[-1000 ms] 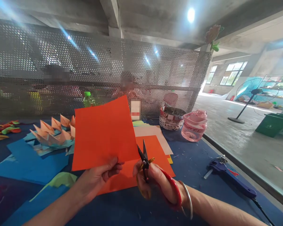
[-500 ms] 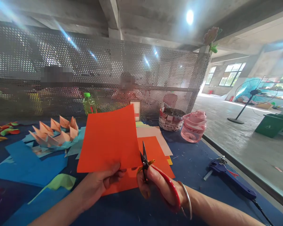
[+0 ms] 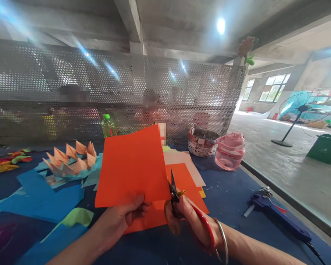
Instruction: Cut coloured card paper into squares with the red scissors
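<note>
My left hand (image 3: 120,220) pinches the lower edge of an orange paper sheet (image 3: 132,165) and holds it upright over the table. My right hand (image 3: 191,221) grips red-handled scissors (image 3: 174,194), with the blades closed and pointing up at the sheet's lower right corner. A metal bangle (image 3: 223,241) sits on my right wrist. Under both hands lies a stack of orange and pale paper sheets (image 3: 186,176) on the dark blue table top (image 3: 226,198).
A blue glue gun (image 3: 276,217) lies at the right edge. A pink jar (image 3: 230,151), a woven basket (image 3: 202,141) and a green bottle (image 3: 108,126) stand at the back. Folded paper lotus (image 3: 70,162), blue sheets (image 3: 41,195) lie left. People sit behind a perforated metal screen (image 3: 71,95).
The orange sheet has come lower and a little to the right, closer to the scissors. The scissor blades have gone from slightly apart to closed at the sheet's corner.
</note>
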A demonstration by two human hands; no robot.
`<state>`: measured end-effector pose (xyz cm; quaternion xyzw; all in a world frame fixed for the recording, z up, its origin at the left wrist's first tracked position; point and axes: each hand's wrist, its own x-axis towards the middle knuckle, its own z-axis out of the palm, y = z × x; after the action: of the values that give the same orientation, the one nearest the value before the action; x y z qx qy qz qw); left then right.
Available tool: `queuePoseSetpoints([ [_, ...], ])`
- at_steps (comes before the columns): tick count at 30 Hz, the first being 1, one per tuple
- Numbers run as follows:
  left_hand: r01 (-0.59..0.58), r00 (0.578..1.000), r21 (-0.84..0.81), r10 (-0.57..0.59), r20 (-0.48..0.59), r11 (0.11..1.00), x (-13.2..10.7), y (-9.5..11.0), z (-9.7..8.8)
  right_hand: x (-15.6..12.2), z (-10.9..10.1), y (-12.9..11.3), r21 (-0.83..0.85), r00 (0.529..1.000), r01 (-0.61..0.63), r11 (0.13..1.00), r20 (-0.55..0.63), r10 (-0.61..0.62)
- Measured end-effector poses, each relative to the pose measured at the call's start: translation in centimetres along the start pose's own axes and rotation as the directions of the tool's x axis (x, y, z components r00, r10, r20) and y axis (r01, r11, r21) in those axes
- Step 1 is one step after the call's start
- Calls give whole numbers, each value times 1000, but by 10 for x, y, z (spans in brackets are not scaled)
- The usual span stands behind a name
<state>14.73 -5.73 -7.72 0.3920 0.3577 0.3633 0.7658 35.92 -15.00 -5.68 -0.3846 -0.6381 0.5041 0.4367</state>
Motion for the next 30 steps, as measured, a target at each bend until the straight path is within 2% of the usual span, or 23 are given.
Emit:
queuePoseSetpoints([
  [7,-57,996,33,59,-74,998,-5,4,8,-1,-1,-9,-62,1000,-7,998,13,8],
  [10,-47,995,33,50,-88,998,-4,4,8,3,-1,-15,-29,990,-142,989,-7,142],
  [12,-50,995,32,52,-84,998,-2,3,7,6,-1,-15,26,980,-190,981,-50,191],
  [17,-69,995,35,71,-65,997,2,-1,0,8,2,-15,31,969,-207,978,-129,210],
  [20,-91,994,45,93,-52,995,3,-2,-3,6,5,-20,48,973,-168,985,-149,173],
  [22,-100,994,51,103,-49,994,4,-2,-4,5,6,-22,11,973,-162,987,-164,161],
  [26,-93,995,57,95,-34,994,5,-2,-7,8,0,-19,-171,943,-255,952,-264,205],
  [28,-95,994,57,98,-43,994,6,-2,-8,11,-1,-14,-224,939,-299,928,-242,244],
  [30,-101,993,54,104,-47,993,6,-1,-9,13,-1,-7,-183,935,-328,927,-202,291],
])
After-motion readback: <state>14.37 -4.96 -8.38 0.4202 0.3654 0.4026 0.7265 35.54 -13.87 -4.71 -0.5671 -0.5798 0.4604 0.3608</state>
